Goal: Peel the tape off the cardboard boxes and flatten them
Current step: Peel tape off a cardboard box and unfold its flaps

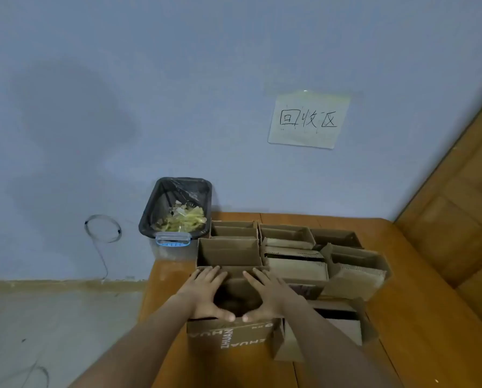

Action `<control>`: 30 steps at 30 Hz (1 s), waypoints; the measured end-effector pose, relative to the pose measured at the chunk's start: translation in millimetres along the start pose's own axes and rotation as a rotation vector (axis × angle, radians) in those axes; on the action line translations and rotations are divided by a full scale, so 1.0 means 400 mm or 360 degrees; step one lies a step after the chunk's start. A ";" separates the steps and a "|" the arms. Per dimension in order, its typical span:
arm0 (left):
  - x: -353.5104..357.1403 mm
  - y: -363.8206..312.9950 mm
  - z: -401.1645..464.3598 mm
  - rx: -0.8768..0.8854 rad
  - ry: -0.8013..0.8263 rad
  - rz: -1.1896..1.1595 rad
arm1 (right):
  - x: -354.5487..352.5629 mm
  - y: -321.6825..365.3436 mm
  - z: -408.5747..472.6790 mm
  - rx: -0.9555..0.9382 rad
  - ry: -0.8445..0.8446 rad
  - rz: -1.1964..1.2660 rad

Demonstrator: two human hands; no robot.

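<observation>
A brown cardboard box (234, 336) with white lettering stands open at the near edge of a wooden bench (419, 326). My left hand (203, 294) and my right hand (265, 294) rest on its open top, palms down. The fingers spread toward the far rim and the thumbs meet on the near rim. Behind and to the right stand several other opened cardboard boxes (293, 247), packed side by side. No tape shows on the box under my hands.
A black-lined bin (161, 208) holding crumpled yellowish tape scraps sits on a clear plastic container at the bench's left end. A handwritten paper sign (308, 119) hangs on the blue wall. A coiled cable (102, 228) hangs at the left. The bench's backrest rises at the right.
</observation>
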State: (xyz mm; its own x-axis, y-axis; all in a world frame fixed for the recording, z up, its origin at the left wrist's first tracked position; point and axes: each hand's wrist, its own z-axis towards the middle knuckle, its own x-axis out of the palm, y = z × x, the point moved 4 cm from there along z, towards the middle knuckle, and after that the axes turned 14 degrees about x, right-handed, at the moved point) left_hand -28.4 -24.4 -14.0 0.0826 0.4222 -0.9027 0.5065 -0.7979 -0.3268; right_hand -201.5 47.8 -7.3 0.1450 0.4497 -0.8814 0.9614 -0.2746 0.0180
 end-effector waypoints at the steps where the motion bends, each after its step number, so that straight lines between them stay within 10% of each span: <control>1: 0.005 -0.006 -0.005 0.0045 0.0017 0.0041 | 0.009 0.008 -0.008 -0.0025 0.0009 -0.0011; 30: 0.052 -0.007 -0.107 -0.0111 -0.0170 0.0293 | 0.032 0.052 -0.021 -0.0195 -0.0377 -0.0283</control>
State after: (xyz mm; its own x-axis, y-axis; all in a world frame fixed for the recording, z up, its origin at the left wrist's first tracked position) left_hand 8.7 5.1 -19.7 0.0900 0.2211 -0.9711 0.5497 -0.8241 -0.1367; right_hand -177.8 55.1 -14.3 -0.0724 0.2672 -0.9609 0.9899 -0.0985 -0.1020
